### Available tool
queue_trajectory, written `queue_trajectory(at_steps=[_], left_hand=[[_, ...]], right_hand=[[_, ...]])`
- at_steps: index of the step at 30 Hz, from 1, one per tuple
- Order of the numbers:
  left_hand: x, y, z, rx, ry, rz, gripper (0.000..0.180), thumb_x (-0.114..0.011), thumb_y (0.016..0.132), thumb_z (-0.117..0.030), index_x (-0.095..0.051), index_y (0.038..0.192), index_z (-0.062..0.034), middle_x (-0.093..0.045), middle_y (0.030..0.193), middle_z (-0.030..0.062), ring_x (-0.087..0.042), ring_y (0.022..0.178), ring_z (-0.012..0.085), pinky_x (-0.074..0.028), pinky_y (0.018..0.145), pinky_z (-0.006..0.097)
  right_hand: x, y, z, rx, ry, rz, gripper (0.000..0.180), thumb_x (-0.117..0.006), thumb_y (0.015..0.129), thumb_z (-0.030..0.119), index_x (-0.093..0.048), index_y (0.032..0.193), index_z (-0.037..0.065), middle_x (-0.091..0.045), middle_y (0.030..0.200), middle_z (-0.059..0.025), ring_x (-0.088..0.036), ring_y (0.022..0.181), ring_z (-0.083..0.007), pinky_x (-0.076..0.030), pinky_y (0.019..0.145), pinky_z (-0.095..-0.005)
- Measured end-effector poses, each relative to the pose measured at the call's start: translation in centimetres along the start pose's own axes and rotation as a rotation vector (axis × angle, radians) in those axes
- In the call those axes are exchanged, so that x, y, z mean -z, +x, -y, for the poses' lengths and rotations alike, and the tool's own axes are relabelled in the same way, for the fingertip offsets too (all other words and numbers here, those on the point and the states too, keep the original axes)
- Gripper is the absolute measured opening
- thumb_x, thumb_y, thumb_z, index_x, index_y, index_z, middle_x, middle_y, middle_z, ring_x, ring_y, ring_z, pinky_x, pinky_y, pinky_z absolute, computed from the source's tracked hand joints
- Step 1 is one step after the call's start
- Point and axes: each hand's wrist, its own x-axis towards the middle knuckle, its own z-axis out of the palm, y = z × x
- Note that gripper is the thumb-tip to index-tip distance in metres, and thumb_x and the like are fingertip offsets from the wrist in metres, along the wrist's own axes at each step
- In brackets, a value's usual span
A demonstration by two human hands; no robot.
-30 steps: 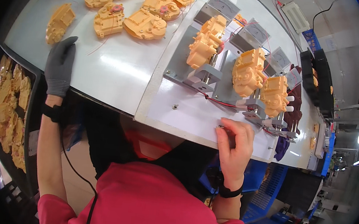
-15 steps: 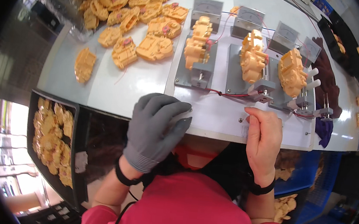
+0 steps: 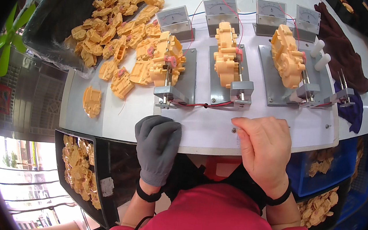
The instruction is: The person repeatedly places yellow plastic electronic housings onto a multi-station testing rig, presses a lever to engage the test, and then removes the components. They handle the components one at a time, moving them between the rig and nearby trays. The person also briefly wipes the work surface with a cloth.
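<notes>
My left hand [image 3: 156, 145], in a grey glove, rests at the table's front edge with its fingers curled in; nothing shows in it. My bare right hand [image 3: 264, 146] lies loosely closed on the white sheet, thumb near the forefinger, with nothing visible between them. Beyond my hands stand three grey fixtures with metal pins. Each holds an upright yellow-orange plastic gearbox housing: the left one [image 3: 165, 60], the middle one [image 3: 226, 52] and the right one [image 3: 286, 54]. Behind them, several analogue meters [image 3: 174, 18] are joined by thin red and blue wires.
Loose housings [image 3: 120, 84] lie at the left, below a heap spilling from a black plastic-lined bin [image 3: 53, 22]. Another black bin [image 3: 103, 169] stands below the table's left edge, a blue bin [image 3: 308, 182] below its right. A dark brown cloth [image 3: 343, 52] lies at the right.
The whole view has shifted and turned. My left hand's fingers have curled in from a looser, half-open pose. My right hand keeps nearly the same pose near the edge; the housings stay in their fixtures.
</notes>
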Motion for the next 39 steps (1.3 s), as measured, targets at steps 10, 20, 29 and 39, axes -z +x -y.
queue_trajectory(at_steps=[10, 20, 29, 39], left_hand=[[-0.14, 0.59, 0.53, -0.05, -0.08, 0.03, 0.02, -0.071, 0.075, 0.0, -0.066, 0.093, -0.0065, -0.062, 0.098, 0.0097, -0.056, 0.099, 0.0293, -0.044, 0.09, 0.039], [0.28, -0.07, 0.91, 0.012, -0.045, 0.137, 0.022, -0.05, 0.096, -0.01, -0.061, 0.108, 0.0043, -0.055, 0.111, 0.0148, -0.051, 0.107, 0.0267, -0.038, 0.098, 0.037], [0.24, -0.05, 0.47, 0.035, -0.088, 0.104, 0.02, -0.053, 0.09, -0.007, -0.063, 0.104, 0.0033, -0.056, 0.106, 0.0139, -0.05, 0.104, 0.0281, -0.039, 0.094, 0.039], [0.27, -0.15, 0.65, 0.033, -0.1, 0.124, 0.014, -0.059, 0.088, -0.001, -0.062, 0.101, 0.0026, -0.056, 0.107, 0.013, -0.053, 0.103, 0.0268, -0.041, 0.094, 0.036]], right_hand=[[-0.43, -0.22, -0.39, 0.001, -0.019, -0.009, 0.017, -0.071, 0.076, 0.012, -0.064, 0.092, 0.012, -0.055, 0.074, 0.0003, -0.055, 0.066, -0.0184, -0.041, 0.065, -0.0337], [-0.4, 0.0, 0.09, -0.046, 0.005, -0.053, 0.018, -0.074, 0.077, 0.014, -0.065, 0.092, 0.012, -0.052, 0.072, 0.0016, -0.053, 0.066, -0.0169, -0.039, 0.064, -0.0309], [-0.36, 0.0, 0.21, -0.047, -0.021, -0.03, 0.019, -0.075, 0.076, 0.014, -0.065, 0.092, 0.013, -0.054, 0.072, 0.003, -0.053, 0.065, -0.0158, -0.039, 0.064, -0.0302], [-0.1, 0.18, 0.11, -0.024, -0.082, 0.032, 0.017, -0.073, 0.077, 0.011, -0.066, 0.092, 0.012, -0.058, 0.074, 0.0011, -0.055, 0.067, -0.0183, -0.04, 0.063, -0.0326]])
